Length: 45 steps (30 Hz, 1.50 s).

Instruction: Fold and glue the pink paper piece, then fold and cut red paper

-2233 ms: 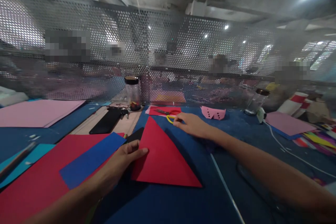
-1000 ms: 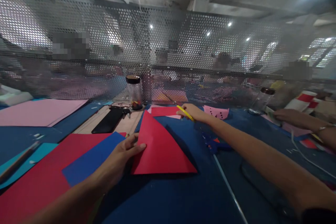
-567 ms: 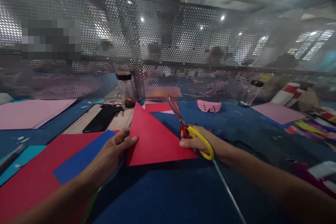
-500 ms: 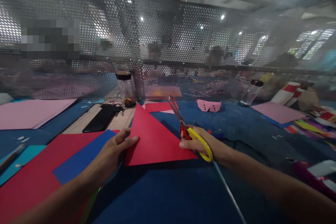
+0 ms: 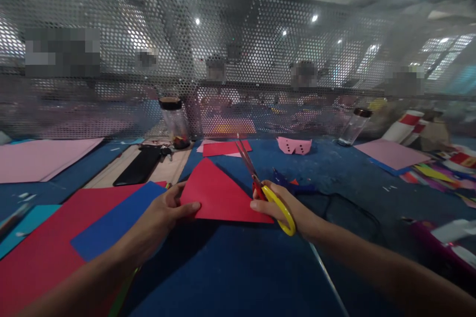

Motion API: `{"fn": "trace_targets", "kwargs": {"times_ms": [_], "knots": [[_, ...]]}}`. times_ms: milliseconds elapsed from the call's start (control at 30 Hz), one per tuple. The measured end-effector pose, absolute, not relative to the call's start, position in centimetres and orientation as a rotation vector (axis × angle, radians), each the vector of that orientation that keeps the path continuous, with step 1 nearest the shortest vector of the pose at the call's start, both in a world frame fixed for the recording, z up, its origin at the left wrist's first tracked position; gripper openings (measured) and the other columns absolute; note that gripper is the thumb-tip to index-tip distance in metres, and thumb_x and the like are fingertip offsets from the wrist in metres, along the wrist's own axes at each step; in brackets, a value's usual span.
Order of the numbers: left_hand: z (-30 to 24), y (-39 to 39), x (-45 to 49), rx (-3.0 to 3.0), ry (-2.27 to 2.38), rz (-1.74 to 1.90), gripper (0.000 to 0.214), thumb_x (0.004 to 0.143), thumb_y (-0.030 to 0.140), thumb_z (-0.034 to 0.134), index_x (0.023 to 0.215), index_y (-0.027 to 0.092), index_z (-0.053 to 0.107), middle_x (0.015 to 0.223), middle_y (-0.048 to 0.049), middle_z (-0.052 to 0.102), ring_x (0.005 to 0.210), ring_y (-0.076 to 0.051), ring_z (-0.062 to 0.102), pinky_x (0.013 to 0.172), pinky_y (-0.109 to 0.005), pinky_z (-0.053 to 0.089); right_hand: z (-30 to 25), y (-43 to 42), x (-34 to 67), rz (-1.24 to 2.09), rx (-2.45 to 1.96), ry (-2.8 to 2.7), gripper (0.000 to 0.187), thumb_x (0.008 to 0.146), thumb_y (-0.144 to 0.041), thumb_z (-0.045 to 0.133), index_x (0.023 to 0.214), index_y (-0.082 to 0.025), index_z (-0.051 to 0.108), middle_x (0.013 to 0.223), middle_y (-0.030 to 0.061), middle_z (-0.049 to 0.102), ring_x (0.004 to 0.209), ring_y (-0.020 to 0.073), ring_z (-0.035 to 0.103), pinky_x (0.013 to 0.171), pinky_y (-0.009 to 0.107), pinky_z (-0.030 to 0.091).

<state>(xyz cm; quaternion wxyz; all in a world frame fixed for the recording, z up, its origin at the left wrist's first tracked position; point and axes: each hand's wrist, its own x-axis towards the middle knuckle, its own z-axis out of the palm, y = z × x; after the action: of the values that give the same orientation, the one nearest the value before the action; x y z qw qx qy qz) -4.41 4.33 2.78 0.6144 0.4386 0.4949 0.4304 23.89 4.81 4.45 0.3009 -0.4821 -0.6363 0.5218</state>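
Observation:
A triangular red sheet of paper [image 5: 219, 193] is held up above the blue table between my two hands. My left hand [image 5: 169, 210] pinches its left edge, thumb on the near face. At the right corner, my right hand [image 5: 277, 205] grips the paper and also carries scissors [image 5: 278, 210] with yellow and red handles. The scissor blades point up and away, slightly apart, with no paper between them. Left of my left hand lie a blue paper strip [image 5: 115, 218] and a large red sheet [image 5: 48, 237].
Behind stand a perforated metal screen [image 5: 230, 34], a lidded jar [image 5: 174, 124] and a glass bottle [image 5: 355, 126]. A black phone [image 5: 139, 166] lies left. A pink cut piece with holes [image 5: 295, 145], a blue glue gun [image 5: 297, 183] with its cord, and paper scraps [image 5: 433, 173] lie right.
The red triangle has tipped, so its top corner sits lower and its bottom edge higher. My hands keep their hold, and the view has shifted slightly.

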Motion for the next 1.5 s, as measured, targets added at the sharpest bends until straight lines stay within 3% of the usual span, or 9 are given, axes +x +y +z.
{"fn": "trace_targets", "kwargs": {"times_ms": [300,500,733,900,1067,1133,1267,1400,1500], "knots": [[1.7,4.6,-5.2,1.183,1.271,1.023,0.084,0.077,0.034,0.084,0.149,0.028,0.042,0.085,0.0002,0.073,0.08,-0.022,0.073,0.073,-0.029,0.058,4.1,4.2,24.4,1.469,-1.305,-1.664,0.032,0.08,-0.038,0.074,0.095,-0.02,0.052,0.083,-0.0019,0.054,0.066,0.0114,0.052,0.058,0.024,0.046],[2.3,4.7,-4.6,1.169,1.329,1.086,0.096,0.069,0.033,0.089,0.151,0.03,0.04,0.108,-0.0039,0.075,0.094,-0.024,0.072,0.078,-0.028,0.058,3.8,3.2,25.4,1.531,-1.25,-1.651,0.031,0.081,-0.042,0.071,0.091,-0.02,0.051,0.066,-0.0065,0.052,0.053,0.0094,0.047,0.053,0.024,0.038],[1.2,5.2,-5.3,1.271,1.366,0.981,0.044,0.074,0.043,0.086,0.109,0.021,0.073,0.078,0.0003,0.069,0.07,-0.016,0.064,0.064,-0.022,0.051,4.0,1.9,27.6,1.469,-1.312,-1.788,0.03,0.089,-0.047,0.066,0.096,-0.018,0.061,0.071,-0.0019,0.059,0.054,0.01,0.049,0.054,0.024,0.039],[1.2,5.4,-5.5,1.428,1.469,0.929,0.055,0.069,0.052,0.086,0.115,0.025,0.073,0.103,-0.0042,0.076,0.091,-0.028,0.071,0.076,-0.03,0.055,2.8,1.2,28.8,1.517,-1.235,-1.756,0.038,0.092,-0.056,0.062,0.1,-0.019,0.065,0.089,0.0032,0.066,0.055,0.0087,0.05,0.053,0.023,0.039],[1.3,5.2,-5.4,1.674,1.519,0.872,0.071,0.06,0.052,0.09,0.124,0.029,0.071,0.127,-0.0075,0.071,0.117,-0.039,0.063,0.096,-0.042,0.051,1.7,1.1,29.1,1.577,-1.208,-1.731,0.041,0.094,-0.059,0.059,0.095,-0.018,0.065,0.06,-0.0031,0.055,0.051,0.0105,0.048,0.051,0.023,0.036],[1.1,5.1,-5.3,1.726,1.537,0.865,0.069,0.062,0.053,0.089,0.124,0.03,0.07,0.13,-0.0072,0.07,0.123,-0.04,0.06,0.101,-0.043,0.048,1.8,1.1,28.7,1.595,-1.195,-1.75,0.039,0.093,-0.057,0.061,0.094,-0.018,0.065,0.063,-0.0033,0.056,0.05,0.0092,0.047,0.051,0.023,0.036],[0.9,4.8,-5.3,1.76,1.577,0.855,0.057,0.07,0.057,0.083,0.12,0.032,0.071,0.125,-0.005,0.072,0.119,-0.038,0.063,0.098,-0.042,0.049,2.5,0.9,28.2,1.626,-1.22,-1.768,0.042,0.09,-0.059,0.063,0.093,-0.017,0.064,0.075,-0.0009,0.061,0.049,0.0068,0.045,0.049,0.022,0.035],[0.9,4.6,-5.2,1.824,1.628,0.887,0.05,0.075,0.057,0.079,0.118,0.033,0.072,0.119,-0.0035,0.074,0.11,-0.036,0.067,0.093,-0.039,0.052,3.0,0.6,28.5,1.656,-1.202,-1.822,0.045,0.092,-0.062,0.058,0.095,-0.017,0.065,0.061,-0.0035,0.052,0.05,0.0092,0.044,0.049,0.022,0.034],[1.0,4.5,-5.1,1.834,1.69,0.889,0.048,0.076,0.06,0.076,0.115,0.032,0.073,0.115,-0.0042,0.076,0.104,-0.035,0.07,0.089,-0.038,0.053,3.3,0.5,29.1,1.665,-1.21,-1.835,0.042,0.094,-0.061,0.057,0.099,-0.019,0.064,0.065,-0.0033,0.051,0.052,0.0097,0.043,0.05,0.023,0.033]]}}
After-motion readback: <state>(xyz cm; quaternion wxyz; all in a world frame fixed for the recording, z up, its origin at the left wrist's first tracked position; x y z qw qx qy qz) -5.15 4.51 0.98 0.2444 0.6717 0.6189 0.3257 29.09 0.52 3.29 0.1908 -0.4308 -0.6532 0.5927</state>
